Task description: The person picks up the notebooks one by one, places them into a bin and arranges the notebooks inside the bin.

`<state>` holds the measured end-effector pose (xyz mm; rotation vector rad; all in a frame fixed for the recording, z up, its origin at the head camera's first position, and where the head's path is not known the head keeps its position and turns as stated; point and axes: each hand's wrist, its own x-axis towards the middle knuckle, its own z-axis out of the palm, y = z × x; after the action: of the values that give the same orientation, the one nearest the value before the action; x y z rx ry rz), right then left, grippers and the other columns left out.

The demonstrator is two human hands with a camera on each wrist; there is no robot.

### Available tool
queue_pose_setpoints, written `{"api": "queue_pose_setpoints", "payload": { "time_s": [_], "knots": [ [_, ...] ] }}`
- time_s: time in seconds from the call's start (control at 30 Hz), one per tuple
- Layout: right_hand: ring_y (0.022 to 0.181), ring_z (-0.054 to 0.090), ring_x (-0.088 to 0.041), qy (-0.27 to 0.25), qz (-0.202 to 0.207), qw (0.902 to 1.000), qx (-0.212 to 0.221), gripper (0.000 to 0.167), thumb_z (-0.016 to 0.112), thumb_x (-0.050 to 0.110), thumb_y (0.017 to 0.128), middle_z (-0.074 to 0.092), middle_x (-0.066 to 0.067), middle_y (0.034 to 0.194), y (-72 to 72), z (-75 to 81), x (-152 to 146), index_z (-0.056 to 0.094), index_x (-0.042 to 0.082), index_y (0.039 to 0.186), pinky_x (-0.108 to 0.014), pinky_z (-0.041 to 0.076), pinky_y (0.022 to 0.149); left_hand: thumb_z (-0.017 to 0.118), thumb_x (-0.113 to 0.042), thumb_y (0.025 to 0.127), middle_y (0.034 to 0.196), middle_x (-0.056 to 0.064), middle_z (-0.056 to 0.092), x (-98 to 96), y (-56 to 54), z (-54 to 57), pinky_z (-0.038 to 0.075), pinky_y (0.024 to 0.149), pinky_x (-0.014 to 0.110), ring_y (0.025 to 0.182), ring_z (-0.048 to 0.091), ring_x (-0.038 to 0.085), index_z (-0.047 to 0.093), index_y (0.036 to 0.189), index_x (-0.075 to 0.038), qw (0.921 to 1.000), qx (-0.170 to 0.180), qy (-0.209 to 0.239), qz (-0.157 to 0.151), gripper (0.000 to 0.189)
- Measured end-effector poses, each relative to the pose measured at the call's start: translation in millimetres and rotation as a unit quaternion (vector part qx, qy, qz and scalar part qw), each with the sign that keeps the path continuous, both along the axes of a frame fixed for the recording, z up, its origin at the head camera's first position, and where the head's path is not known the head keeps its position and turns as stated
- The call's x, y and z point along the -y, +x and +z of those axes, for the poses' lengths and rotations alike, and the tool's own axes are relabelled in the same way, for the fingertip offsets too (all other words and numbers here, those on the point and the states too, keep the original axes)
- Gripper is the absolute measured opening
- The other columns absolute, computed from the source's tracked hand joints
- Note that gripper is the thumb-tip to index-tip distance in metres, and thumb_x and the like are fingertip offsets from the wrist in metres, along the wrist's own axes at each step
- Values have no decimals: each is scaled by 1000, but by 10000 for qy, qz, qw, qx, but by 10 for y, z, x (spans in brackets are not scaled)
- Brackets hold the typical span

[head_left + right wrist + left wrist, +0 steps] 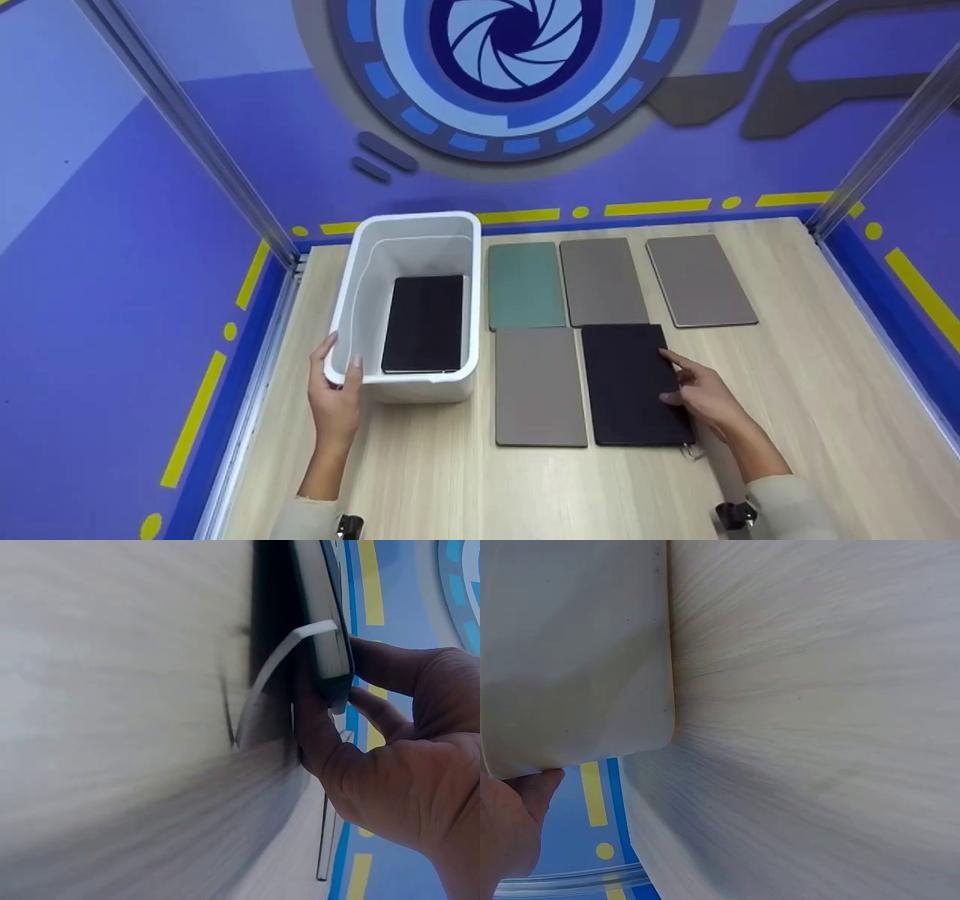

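My left hand [334, 409] grips the near left corner of a white plastic bin [475, 300], thumb over the rim and fingers along the outer side. Inside the bin lies a black notebook [424, 322]. At the right edge of another black notebook [628, 382], my right hand [705, 397] pinches the cover from both faces. The right wrist view shows this notebook's edge raised off the table, with a pale ribbon marker [279, 664] hanging from its pages. Left of it lies a grey-brown notebook [538, 386].
Behind these, a green notebook [525, 285] and two more grey-brown ones, a middle notebook [602, 281] and a right notebook [701, 281], lie in a row on the wooden table [810, 360]. Blue-purple panels [247, 127] with metal posts enclose the table's back and sides.
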<state>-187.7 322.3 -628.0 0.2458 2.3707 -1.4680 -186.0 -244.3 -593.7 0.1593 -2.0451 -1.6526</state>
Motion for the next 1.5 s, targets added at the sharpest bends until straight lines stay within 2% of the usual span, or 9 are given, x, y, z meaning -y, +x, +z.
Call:
{"api": "queue_pose_setpoints", "payload": {
  "time_s": [0.17,0.3,0.5,0.63,0.77,0.93,1.03,1.3,1.5],
  "knots": [
    [117,53,-34,126,66,9999,-16,92,71,-3,87,56,-23,124,-56,-32,68,31,10,169,-39,49,100,68,-3,99,156,18,55,60,14,3,45,101,9,127,57,4,53,153,-8,9998,-45,-125,139,56],
    [135,50,-41,57,194,9998,96,91,70,-1,88,53,-31,140,-90,-46,111,30,11,169,-54,43,117,68,-2,99,156,17,55,101,30,29,45,99,9,126,57,4,54,153,-9,9996,-46,-136,232,56],
    [148,44,-48,-124,158,9992,338,90,71,4,92,39,-37,161,-94,-28,65,28,15,170,-52,47,115,68,-3,99,158,17,54,79,-12,61,44,103,9,128,56,3,54,153,-8,9997,-92,-153,161,55],
    [122,55,-38,-110,89,9992,368,90,74,7,92,47,-31,144,-86,0,5,28,14,170,-33,54,89,68,-3,99,156,17,55,37,-22,50,44,101,10,127,56,4,54,153,-8,9998,-51,-141,131,55],
    [91,47,-23,-80,15,9994,346,90,74,5,91,44,-19,125,-80,15,-28,29,14,169,-28,43,66,67,-3,100,157,18,54,6,-20,23,45,101,9,127,56,3,53,154,-8,9999,3,-86,61,56],
    [119,55,-37,-94,92,9992,383,91,73,5,93,40,-36,153,-70,25,-37,26,15,170,-29,52,82,66,-1,99,156,20,54,-5,-21,6,45,101,9,127,56,4,52,154,-7,10000,-30,59,4,56],
    [138,45,-42,-72,129,9990,411,91,72,5,94,28,-39,165,-65,25,-44,24,15,171,-35,51,96,66,-2,99,155,21,54,-7,-20,10,45,100,9,127,56,4,52,154,-6,10000,-23,22,5,56],
    [76,45,-16,-120,-27,9992,367,91,73,3,92,48,-21,128,-58,4,-49,27,14,170,-29,42,62,67,-5,100,157,18,55,-7,-9,21,44,101,9,130,56,9,52,154,-9,9998,74,-146,67,56],
    [82,51,-18,-180,4,9993,327,91,73,2,91,55,-24,133,-53,4,-60,29,14,169,-30,46,65,68,-4,99,156,17,56,-20,-5,19,44,101,8,129,57,11,54,153,-11,9997,135,-127,160,56]
  ]
}}
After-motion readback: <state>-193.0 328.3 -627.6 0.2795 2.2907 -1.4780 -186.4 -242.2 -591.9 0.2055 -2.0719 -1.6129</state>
